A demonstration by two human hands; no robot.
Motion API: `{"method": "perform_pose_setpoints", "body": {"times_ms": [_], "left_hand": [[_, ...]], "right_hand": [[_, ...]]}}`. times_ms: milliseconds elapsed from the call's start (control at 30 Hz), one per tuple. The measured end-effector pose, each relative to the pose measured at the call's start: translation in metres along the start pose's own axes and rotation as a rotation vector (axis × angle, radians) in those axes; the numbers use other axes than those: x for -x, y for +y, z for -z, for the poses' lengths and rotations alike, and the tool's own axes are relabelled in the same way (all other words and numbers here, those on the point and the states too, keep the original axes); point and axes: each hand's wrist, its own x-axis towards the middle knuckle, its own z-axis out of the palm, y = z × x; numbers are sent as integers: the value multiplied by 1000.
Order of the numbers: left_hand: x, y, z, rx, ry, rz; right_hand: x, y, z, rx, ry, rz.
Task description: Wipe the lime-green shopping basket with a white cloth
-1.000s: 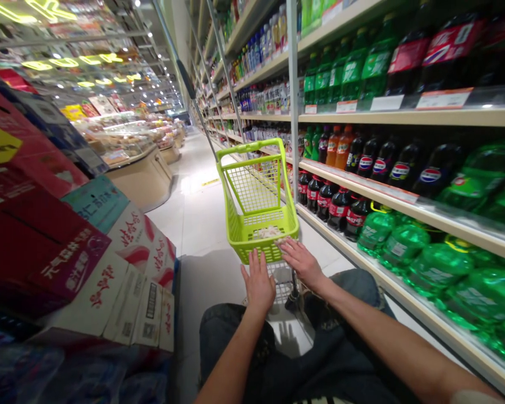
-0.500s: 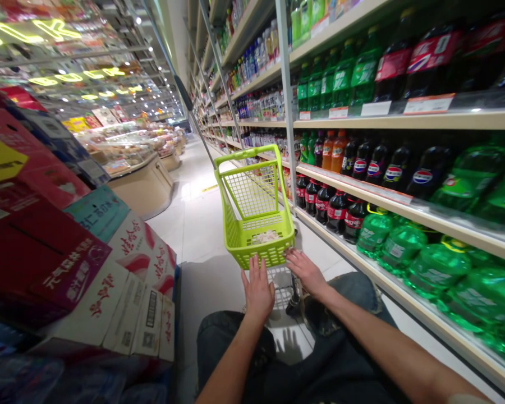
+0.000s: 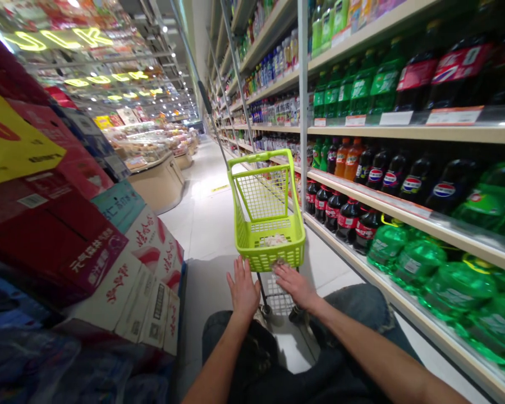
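Note:
A lime-green shopping cart (image 3: 269, 255) stands on the floor just in front of my knees, its mesh basket facing up. A small pale, crumpled thing (image 3: 275, 240) lies on the basket floor; its kind is unclear. My left hand (image 3: 244, 290) is open, fingers spread and pointing up, beside the basket's lower left corner. With fingers stretched forward, my right hand (image 3: 295, 285) is at the basket's near wall. A small greyish blur shows at its fingertips, and I cannot tell whether they touch the wall.
On the right, shelves (image 3: 362, 132) hold soda bottles, with large green bottles (image 3: 421, 258) at the bottom. Stacked drink cartons (image 3: 130, 297) crowd the left side. A tiled aisle (image 3: 202, 224) runs ahead past a rounded display counter (image 3: 155, 182).
The view has turned slightly left, so the cart and shelves sit farther right. My left hand has shifted left of the basket, and my right hand has moved left along its near wall.

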Motion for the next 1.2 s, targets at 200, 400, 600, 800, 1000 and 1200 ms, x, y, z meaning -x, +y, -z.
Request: {"method": "perform_pose_setpoints", "body": {"times_ms": [200,400,600,800,1000,1200], "left_hand": [[0,-14,-1,4,6,114],[11,-22,3,-14,-50,130],[10,-8,1,48,-47,134],[15,2,5,60,-86,24],[12,13,2,52,-93,23],[6,36,3,65,-70,-90]], "right_hand": [[-45,-28,-20,-83,-41,60],[-25,-26,-43,-115,-60,166],[-43,-21,-14,-158,2,131],[-15,-10,-27,-87,-47,179],[-21,-7,7,-129,18,75],[3,11,10,-33,-78,56]]}}
